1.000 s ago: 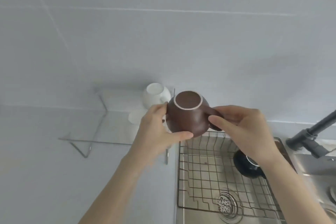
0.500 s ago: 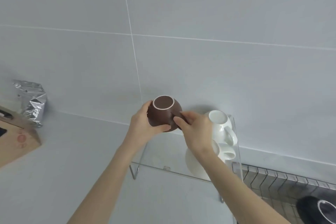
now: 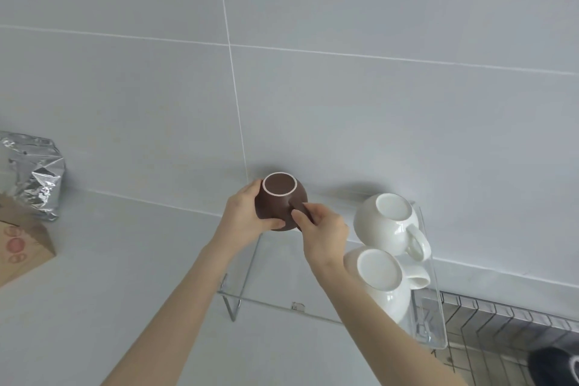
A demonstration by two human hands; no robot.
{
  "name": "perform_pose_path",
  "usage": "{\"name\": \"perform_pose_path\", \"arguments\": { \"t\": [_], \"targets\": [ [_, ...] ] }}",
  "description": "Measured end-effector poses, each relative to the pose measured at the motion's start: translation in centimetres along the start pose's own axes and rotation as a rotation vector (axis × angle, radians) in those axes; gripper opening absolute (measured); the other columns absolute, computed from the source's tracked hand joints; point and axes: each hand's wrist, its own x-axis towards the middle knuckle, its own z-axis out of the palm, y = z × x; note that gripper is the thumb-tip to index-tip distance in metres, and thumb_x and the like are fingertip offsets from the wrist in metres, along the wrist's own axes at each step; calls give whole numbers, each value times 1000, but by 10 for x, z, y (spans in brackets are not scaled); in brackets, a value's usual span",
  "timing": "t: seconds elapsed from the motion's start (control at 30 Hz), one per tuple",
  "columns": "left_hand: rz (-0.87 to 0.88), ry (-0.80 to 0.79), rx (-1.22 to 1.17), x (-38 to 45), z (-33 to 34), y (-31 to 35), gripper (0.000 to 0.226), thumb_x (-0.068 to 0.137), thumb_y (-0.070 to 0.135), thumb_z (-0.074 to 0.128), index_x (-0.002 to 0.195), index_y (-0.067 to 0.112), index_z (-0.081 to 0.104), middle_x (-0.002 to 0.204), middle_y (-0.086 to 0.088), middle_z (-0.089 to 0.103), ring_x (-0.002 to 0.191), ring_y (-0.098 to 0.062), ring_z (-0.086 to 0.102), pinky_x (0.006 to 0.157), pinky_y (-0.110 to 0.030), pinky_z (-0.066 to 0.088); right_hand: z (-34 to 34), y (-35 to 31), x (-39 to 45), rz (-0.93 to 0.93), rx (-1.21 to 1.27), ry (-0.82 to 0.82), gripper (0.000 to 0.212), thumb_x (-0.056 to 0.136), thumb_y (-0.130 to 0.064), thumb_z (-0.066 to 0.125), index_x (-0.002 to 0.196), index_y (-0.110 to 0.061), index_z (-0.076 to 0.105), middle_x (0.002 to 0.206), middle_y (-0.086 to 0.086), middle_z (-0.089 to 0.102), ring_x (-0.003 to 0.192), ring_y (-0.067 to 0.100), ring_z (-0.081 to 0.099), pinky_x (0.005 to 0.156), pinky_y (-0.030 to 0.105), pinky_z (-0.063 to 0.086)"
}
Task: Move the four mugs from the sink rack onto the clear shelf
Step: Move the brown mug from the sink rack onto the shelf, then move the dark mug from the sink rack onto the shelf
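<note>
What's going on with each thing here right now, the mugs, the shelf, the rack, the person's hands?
brown mug: upside down, held by both hands at the shelf's back left.
left hand: gripping the mug's body.
right hand: pinching its handle.
back white mug: upside down on the shelf.
front white mug: upside down on the shelf.
clear shelf: partly filled.
dark mug: in the sink rack.

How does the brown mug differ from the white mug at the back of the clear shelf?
The brown mug is dark with a pale foot ring; the rear white mug is white all over. The brown mug is gripped by the left hand and right hand; the white one stands free on the clear shelf. Both are upside down.
</note>
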Motion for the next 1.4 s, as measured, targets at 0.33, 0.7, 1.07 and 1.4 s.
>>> {"name": "perform_pose_path", "arguments": {
  "t": [0.33, 0.7, 1.07, 1.4],
  "targets": [
    [-100, -43, 189, -5, 8, 11, 86, 61, 12, 79, 131, 0, 32, 131, -12, 47, 117, -26, 47, 91, -20, 35, -10, -17, -9, -51, -166, -151, 37, 87, -5, 45, 124, -4, 49, 122, 15, 60, 101, 28, 54, 64, 10, 34],
    [294, 38, -86, -100, 95, 166, 52, 73, 30, 67, 120, 9, 55, 126, -2, 57, 112, -1, 48, 91, 5, 24, -227, -32, -32, -304, -205, 61, 33, 90, -13, 48, 123, -15, 55, 122, 0, 60, 106, 5, 54, 76, -8, 35],
    [-49, -529, -336, -177, 298, 194, 48, 79, 28, 64, 124, 21, 50, 127, 8, 53, 115, -3, 49, 100, -25, 44, -415, 132, -61, 167, -613, 226, 33, 93, -12, 39, 122, -11, 56, 117, 14, 65, 88, 20, 55, 77, 24, 36],
    [-109, -770, -99, -169, 424, 179, 85, 69, 16, 74, 140, 18, 26, 148, -2, 32, 138, -17, 27, 103, -19, 18, -430, 245, -70, 396, -684, 97, 32, 85, -12, 50, 117, -10, 53, 113, 11, 66, 101, 31, 61, 84, 39, 51]
  ]
}}
